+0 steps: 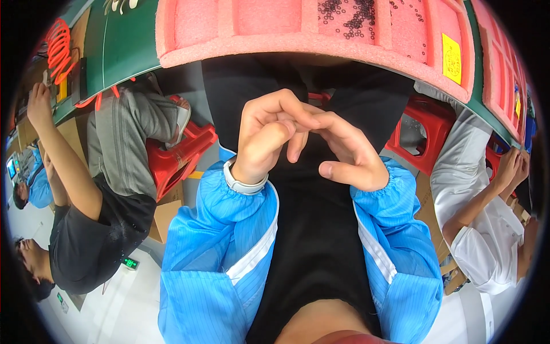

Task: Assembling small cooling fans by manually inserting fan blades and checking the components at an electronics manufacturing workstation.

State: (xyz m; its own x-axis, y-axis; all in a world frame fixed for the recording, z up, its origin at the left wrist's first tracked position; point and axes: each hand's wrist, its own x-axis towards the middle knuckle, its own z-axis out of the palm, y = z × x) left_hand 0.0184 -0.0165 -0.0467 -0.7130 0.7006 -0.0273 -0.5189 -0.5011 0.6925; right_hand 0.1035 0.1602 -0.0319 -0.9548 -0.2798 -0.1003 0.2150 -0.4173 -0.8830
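My left hand (264, 135), with a pale wristband (243, 182) at its wrist, is raised over my lap. Its fingers are bent, and thumb and forefinger close around the fingertips of my right hand (356, 150). The right fingers reach across in a shallow arch, with the thumb held apart from them. The right fingertips are partly hidden behind the left fingers. No object shows in either hand. Both hands are below the near edge of a pink foam tray (269, 20), not touching it. Small black rings (358, 20) lie scattered in its compartments.
The tray rests on a green table (129, 49) and bears a yellow label (451, 59). Another pink tray (497, 63) stands to the right. People sit on both sides, with red stools (180, 152) nearby. At far left hangs a coiled red hose (59, 51).
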